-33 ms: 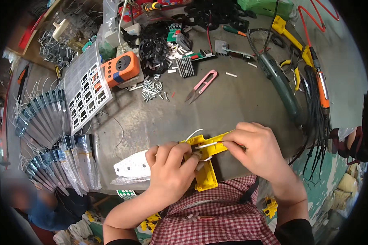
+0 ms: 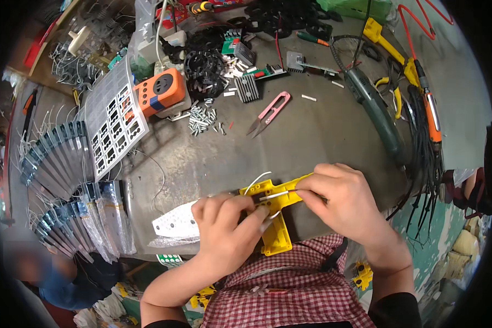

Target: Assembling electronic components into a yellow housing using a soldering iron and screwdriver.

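A yellow plastic housing half (image 2: 277,235), shaped like a pistol grip, lies at the bench's near edge. My left hand (image 2: 227,224) is closed over its left end, thumb and fingers hiding part of the inside. Between the hands a thin white sleeve (image 2: 274,195) stretches across the housing. Its right end is pinched between the thumb and finger of my right hand (image 2: 339,199). A loose white wire (image 2: 257,177) curls up past the housing's far edge. Left of my left hand, a white perforated plate (image 2: 175,221) lies partly on clear plastic wrap.
Pink snips (image 2: 270,113), a pile of screws (image 2: 202,120) and circuit boards with a heatsink (image 2: 247,88) lie beyond. At right are a soldering iron or similar green-handled tool (image 2: 374,112) and an orange screwdriver (image 2: 432,117). Wrapped dark blades (image 2: 60,156) fan out at left.
My left hand has shifted very slightly over the housing. Otherwise the scene looks the same.
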Tool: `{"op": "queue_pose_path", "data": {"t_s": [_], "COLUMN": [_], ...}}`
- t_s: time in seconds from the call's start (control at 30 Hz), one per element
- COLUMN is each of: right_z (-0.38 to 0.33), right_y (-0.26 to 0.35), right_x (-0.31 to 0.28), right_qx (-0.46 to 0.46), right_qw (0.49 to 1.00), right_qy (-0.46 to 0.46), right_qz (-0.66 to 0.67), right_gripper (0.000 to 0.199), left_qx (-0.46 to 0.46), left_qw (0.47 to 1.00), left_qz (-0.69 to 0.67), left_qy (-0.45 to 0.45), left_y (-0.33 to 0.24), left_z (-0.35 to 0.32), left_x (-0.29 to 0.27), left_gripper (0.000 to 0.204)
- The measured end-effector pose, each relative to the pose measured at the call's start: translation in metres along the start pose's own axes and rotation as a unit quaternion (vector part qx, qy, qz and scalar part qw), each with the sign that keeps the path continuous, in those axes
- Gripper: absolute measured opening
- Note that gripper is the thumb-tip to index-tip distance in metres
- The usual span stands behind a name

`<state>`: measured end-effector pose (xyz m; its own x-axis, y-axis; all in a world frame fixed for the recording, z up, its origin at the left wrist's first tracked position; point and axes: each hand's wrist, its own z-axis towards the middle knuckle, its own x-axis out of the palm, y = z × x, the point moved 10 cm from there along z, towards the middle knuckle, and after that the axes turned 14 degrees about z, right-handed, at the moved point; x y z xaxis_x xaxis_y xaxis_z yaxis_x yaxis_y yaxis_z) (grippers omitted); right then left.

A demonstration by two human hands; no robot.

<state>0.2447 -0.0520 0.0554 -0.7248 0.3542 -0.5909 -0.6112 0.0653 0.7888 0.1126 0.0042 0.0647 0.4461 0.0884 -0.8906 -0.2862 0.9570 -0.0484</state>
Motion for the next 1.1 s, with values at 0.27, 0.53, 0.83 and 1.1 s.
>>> {"op": "queue_pose_path", "data": {"t_s": [0.27, 0.53, 0.83, 1.1], "right_z": [0.017, 0.012, 0.016, 0.014], "right_y": [0.031, 0.037, 0.033, 0.033], "right_x": [0.044, 0.068, 0.072, 0.072], "right_qx": [-0.091, -0.12, -0.078, -0.069], "right_qw": [0.994, 0.982, 0.989, 0.99], "right_qy": [0.063, 0.13, 0.126, 0.121], "right_qz": [0.008, -0.068, 0.0, 0.026], "right_gripper": [0.01, 0.011, 0.015, 0.008], "left_qx": [-0.049, -0.085, -0.061, -0.067], "left_qw": [0.969, 0.983, 0.987, 0.985], "left_qz": [-0.241, -0.112, -0.101, -0.111], "left_qy": [0.011, 0.119, 0.111, 0.111], "left_y": [0.025, 0.04, 0.041, 0.038], "left_z": [-0.035, -0.036, -0.052, -0.045], "left_x": [-0.007, 0.011, 0.025, 0.022], "left_gripper": [0.033, 0.075, 0.099, 0.083]}}
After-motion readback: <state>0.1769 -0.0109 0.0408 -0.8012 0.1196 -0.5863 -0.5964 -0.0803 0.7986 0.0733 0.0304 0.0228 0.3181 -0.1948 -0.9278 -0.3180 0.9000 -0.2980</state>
